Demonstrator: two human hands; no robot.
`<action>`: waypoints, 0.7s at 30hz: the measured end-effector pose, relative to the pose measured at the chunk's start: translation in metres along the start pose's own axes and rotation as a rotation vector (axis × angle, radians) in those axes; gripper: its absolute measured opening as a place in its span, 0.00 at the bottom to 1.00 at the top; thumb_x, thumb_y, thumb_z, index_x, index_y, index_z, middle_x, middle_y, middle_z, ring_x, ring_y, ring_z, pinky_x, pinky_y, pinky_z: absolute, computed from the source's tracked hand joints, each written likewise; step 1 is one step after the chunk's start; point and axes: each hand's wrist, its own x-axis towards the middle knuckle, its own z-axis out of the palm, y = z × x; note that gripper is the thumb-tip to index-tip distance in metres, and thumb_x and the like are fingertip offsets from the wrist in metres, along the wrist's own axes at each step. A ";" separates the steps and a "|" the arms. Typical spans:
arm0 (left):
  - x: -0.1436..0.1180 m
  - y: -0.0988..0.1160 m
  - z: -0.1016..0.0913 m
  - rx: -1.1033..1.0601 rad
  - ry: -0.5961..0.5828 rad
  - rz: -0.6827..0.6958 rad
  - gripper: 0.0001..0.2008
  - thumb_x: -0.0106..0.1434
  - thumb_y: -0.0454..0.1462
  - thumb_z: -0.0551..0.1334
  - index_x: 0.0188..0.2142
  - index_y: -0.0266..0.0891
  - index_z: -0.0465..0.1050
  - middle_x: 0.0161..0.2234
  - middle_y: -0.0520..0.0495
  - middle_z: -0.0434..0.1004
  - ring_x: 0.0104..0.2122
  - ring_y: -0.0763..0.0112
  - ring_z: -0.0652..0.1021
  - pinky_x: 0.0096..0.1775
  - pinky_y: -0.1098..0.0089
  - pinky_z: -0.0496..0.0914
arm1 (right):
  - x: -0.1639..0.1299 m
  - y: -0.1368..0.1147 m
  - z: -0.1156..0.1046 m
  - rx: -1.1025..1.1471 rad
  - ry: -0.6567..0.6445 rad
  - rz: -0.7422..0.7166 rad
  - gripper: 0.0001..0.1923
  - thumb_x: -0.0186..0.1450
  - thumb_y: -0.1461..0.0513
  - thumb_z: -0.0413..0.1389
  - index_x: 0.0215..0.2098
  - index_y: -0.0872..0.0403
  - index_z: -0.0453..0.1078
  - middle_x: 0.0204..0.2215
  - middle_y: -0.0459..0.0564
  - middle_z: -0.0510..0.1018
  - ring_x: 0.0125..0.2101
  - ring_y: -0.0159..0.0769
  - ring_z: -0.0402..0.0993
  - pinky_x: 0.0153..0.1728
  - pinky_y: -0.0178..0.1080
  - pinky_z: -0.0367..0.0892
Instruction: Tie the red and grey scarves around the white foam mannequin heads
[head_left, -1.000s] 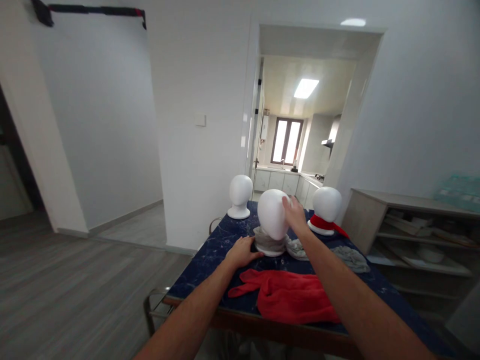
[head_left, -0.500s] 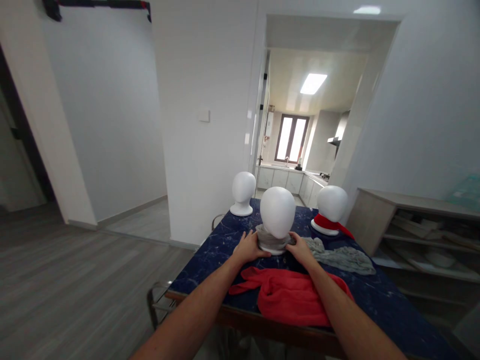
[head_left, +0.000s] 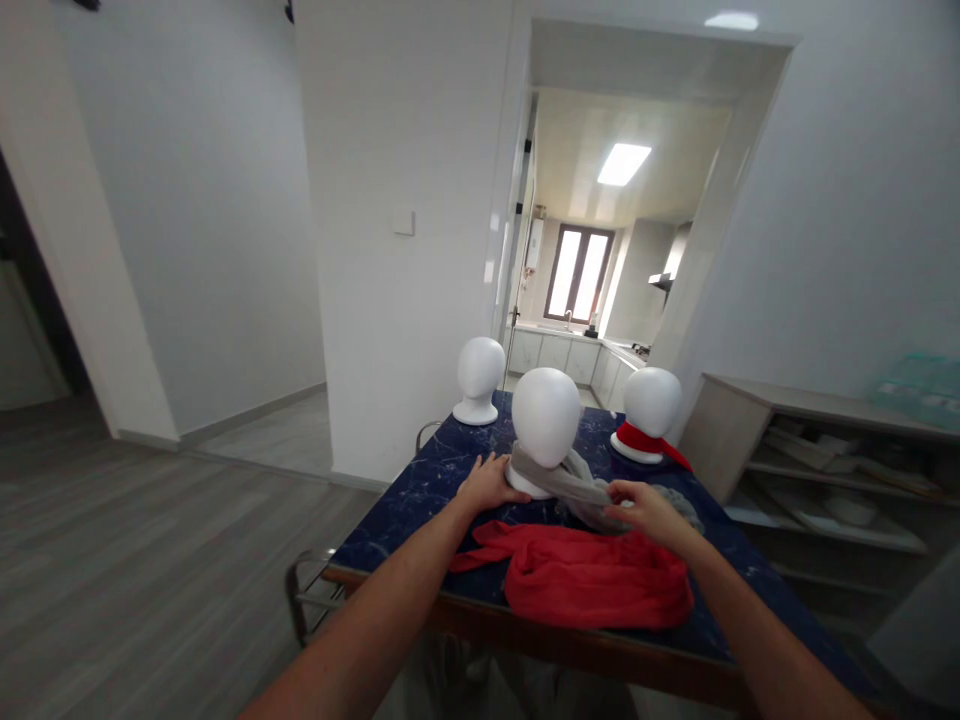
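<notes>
A white foam mannequin head [head_left: 545, 418] stands in the middle of the dark blue marbled table [head_left: 420, 505]. A grey scarf [head_left: 568, 484] is wound round its neck. My left hand [head_left: 486, 484] rests flat against the head's base on the left side. My right hand [head_left: 643, 505] grips the grey scarf's loose end and holds it out to the right, over a crumpled red scarf [head_left: 592, 577] lying at the table's near edge.
Two more white foam heads stand behind: a bare one [head_left: 479, 377] at the back left and one [head_left: 651, 404] at the back right with a red scarf round its neck. A shelf unit [head_left: 817, 455] stands to the right. A doorway behind opens onto a kitchen.
My right hand came down from the top of the middle head to its base, then took the grey scarf's end and pulled it out to the right. My left hand stayed at the base.
</notes>
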 end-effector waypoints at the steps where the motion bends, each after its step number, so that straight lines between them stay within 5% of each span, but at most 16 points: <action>1: 0.000 0.000 0.000 -0.002 -0.001 0.002 0.55 0.51 0.65 0.69 0.71 0.41 0.59 0.71 0.36 0.64 0.73 0.36 0.57 0.72 0.39 0.44 | -0.011 -0.003 -0.004 -0.033 0.015 -0.004 0.10 0.58 0.54 0.63 0.35 0.51 0.78 0.32 0.46 0.82 0.36 0.43 0.76 0.43 0.42 0.70; 6: 0.002 -0.001 0.000 0.003 -0.001 -0.010 0.55 0.51 0.64 0.70 0.71 0.45 0.59 0.71 0.39 0.64 0.73 0.37 0.56 0.72 0.39 0.44 | -0.064 -0.027 -0.015 0.033 -0.022 -0.058 0.10 0.64 0.52 0.62 0.38 0.49 0.76 0.51 0.52 0.81 0.56 0.52 0.73 0.64 0.53 0.61; 10: 0.000 0.002 -0.002 0.007 -0.009 -0.026 0.56 0.50 0.65 0.70 0.72 0.43 0.58 0.71 0.38 0.63 0.73 0.37 0.55 0.72 0.39 0.43 | -0.106 -0.049 -0.021 0.225 -0.122 0.001 0.14 0.69 0.49 0.58 0.44 0.48 0.74 0.42 0.49 0.80 0.46 0.46 0.76 0.51 0.46 0.71; 16: -0.002 0.005 -0.005 0.017 -0.021 -0.047 0.56 0.48 0.65 0.71 0.71 0.47 0.59 0.72 0.38 0.62 0.73 0.36 0.54 0.71 0.38 0.43 | -0.170 -0.064 -0.035 0.038 -0.105 0.083 0.12 0.71 0.47 0.55 0.45 0.40 0.76 0.41 0.47 0.80 0.45 0.48 0.76 0.49 0.46 0.73; 21: -0.001 0.004 -0.003 0.025 -0.010 -0.062 0.56 0.48 0.65 0.71 0.70 0.45 0.60 0.71 0.35 0.62 0.73 0.36 0.55 0.71 0.38 0.44 | -0.220 -0.050 -0.064 -0.009 0.117 0.129 0.13 0.62 0.50 0.62 0.46 0.34 0.79 0.41 0.49 0.83 0.43 0.53 0.79 0.43 0.49 0.76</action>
